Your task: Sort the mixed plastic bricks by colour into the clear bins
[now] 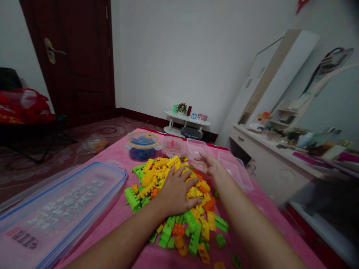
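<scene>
My left hand (178, 190) lies spread over a heap of toy building bricks (159, 172), touching the yellow ones near the middle. Yellow bricks fill the upper part of the heap; green and orange ones lie mostly around its sides and near edge. At the heap's far right, my right hand (204, 163) is raised with fingers apart, beside a transparent plastic box (195, 145). I see nothing held in either hand. Just left of that box stands another transparent box (173, 145) with something small and red in it.
A round tub (142, 147) of blue bricks with a yellow-rimmed lid stands at the back left. A large blue-edged lidded container (67, 213) lies along the left. Another transparent box (235, 168) is at the right. Pink cloth (153, 257) covers the table; a dresser (275, 160) stands farther right.
</scene>
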The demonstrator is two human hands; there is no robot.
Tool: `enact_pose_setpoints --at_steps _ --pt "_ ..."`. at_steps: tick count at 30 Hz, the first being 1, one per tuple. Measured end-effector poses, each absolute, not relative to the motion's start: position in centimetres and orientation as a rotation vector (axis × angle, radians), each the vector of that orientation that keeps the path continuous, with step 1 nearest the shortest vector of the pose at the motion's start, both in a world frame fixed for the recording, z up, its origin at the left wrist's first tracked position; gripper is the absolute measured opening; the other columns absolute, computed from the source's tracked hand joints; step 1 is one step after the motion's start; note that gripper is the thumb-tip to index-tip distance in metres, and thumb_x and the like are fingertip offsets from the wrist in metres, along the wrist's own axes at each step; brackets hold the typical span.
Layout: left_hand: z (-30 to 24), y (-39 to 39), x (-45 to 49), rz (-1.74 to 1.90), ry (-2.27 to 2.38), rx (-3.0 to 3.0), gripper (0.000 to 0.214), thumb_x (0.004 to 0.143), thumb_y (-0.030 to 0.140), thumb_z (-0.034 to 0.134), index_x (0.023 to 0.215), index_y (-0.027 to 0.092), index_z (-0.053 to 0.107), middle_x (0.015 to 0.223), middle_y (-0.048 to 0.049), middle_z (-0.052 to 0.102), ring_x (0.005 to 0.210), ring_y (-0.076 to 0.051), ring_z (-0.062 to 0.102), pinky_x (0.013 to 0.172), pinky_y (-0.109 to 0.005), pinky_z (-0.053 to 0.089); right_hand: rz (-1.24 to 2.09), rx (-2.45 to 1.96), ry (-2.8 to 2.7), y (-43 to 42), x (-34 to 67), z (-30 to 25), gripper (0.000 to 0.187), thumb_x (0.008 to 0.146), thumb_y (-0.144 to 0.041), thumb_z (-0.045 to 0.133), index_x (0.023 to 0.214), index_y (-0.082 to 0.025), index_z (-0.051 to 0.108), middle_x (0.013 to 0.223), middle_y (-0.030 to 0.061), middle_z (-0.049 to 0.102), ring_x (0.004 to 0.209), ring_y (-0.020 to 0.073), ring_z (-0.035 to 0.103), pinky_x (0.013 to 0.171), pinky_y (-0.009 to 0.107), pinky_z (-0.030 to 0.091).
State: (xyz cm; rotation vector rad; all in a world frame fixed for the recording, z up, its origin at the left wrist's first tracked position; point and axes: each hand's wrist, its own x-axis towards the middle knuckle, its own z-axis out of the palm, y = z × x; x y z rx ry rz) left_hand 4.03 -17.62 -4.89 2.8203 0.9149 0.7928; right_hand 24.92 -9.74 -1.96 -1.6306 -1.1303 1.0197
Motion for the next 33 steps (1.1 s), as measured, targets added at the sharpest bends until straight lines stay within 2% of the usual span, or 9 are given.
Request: enact_pose_setpoints --at_steps 3,7,10,14,18,24,29,31,33 --pt "-4.8 -17.7 4.1 0.810 0.913 2.813 0.059 0.078 0.065 0.045 0.126 0.032 0.051 0.131 -0.0047 0.050 0.126 -0.030 0.037 0.106 -0.053 0.019 0.692 -1.886 -1.323 -10.3 25.9 -0.7 0.023 0.087 -0.023 0.044 0.100 -0.011 0.059 0.092 0.0134 0.069 0.086 0.0189 0.067 0.073 0.033 0.055" --pt "-4.6 -17.7 4.1 0.787 0.907 2.817 0.060 0.078 0.066 0.044 0.127 0.031 0.051 0.132 -0.0054 0.049 0.126 -0.031 0.037 0.106 -0.053 0.019 0.345 -2.047 -1.532 -9.6 26.4 -0.4 0.035 0.072 -0.018 0.064 0.107 -0.019 0.061 0.116 0.0080 0.063 0.111 0.0207 0.056 0.094 0.033 0.045" --pt "-4.6 -17.6 4.1 0.779 0.909 2.822 0.060 0.079 0.066 0.044 0.127 0.030 0.051 0.130 -0.0066 0.051 0.126 -0.031 0.037 0.107 -0.053 0.018 0.182 -2.185 -1.725 -9.3 26.0 -1.2 0.042 0.061 -0.015 0.074 0.102 -0.021 0.066 0.120 0.0072 0.063 0.115 0.0246 0.054 0.098 0.035 0.040" --pt "-4.8 -17.6 4.1 0.802 0.900 2.828 0.059 0.079 0.065 0.044 0.126 0.031 0.051 0.131 -0.0049 0.050 0.125 -0.031 0.037 0.107 -0.053 0.018 -0.022 -2.395 -1.837 -9.8 25.6 -1.8 0.022 0.075 -0.010 0.059 0.094 -0.013 0.070 0.111 0.0176 0.065 0.110 0.0304 0.058 0.092 0.041 0.042" --pt "-5.0 -17.5 4.1 0.813 0.904 2.828 0.059 0.079 0.066 0.043 0.127 0.033 0.050 0.131 -0.0038 0.050 0.125 -0.030 0.038 0.107 -0.053 0.019 -0.203 -2.533 -1.856 -10.2 25.8 -1.2 0.030 0.081 -0.003 0.047 0.100 -0.010 0.068 0.111 0.0212 0.064 0.111 0.0295 0.058 0.089 0.041 0.043" --pt "-5.1 -17.4 4.2 0.838 0.903 2.807 0.059 0.077 0.067 0.044 0.126 0.033 0.051 0.129 -0.0036 0.051 0.124 -0.031 0.038 0.107 -0.055 0.019 -0.254 -2.500 -1.855 -9.4 24.1 -0.2 0.032 0.074 -0.002 0.054 0.103 -0.010 0.066 0.111 0.0211 0.064 0.112 0.0312 0.056 0.091 0.045 0.041" --pt "-5.0 -17.4 4.2 0.840 0.904 2.795 0.061 0.078 0.067 0.044 0.126 0.031 0.051 0.128 -0.0055 0.052 0.125 -0.032 0.038 0.107 -0.056 0.019 -0.059 -2.216 -1.851 -6.2 20.8 -0.6 0.034 0.078 -0.019 0.057 0.112 -0.020 0.060 0.119 0.0095 0.062 0.114 0.0201 0.055 0.091 0.028 0.041" --pt "-5.0 -17.4 4.2 0.830 0.906 2.790 0.062 0.078 0.068 0.043 0.126 0.031 0.050 0.126 -0.0062 0.053 0.125 -0.032 0.038 0.107 -0.056 0.019 0.063 -2.189 -1.742 -4.4 19.7 -1.3 0.041 0.077 -0.032 0.060 0.115 -0.015 0.057 0.116 0.0137 0.063 0.108 0.0223 0.058 0.085 0.029 0.045" --pt "-5.0 -17.4 4.1 0.822 0.905 2.788 0.062 0.078 0.069 0.042 0.126 0.030 0.051 0.125 -0.0064 0.053 0.124 -0.032 0.039 0.107 -0.056 0.019 0.218 -2.196 -1.601 -2.9 19.0 -2.2 0.048 0.077 -0.044 0.060 0.109 -0.009 0.058 0.104 0.0191 0.066 0.094 0.0257 0.064 0.074 0.032 0.050"
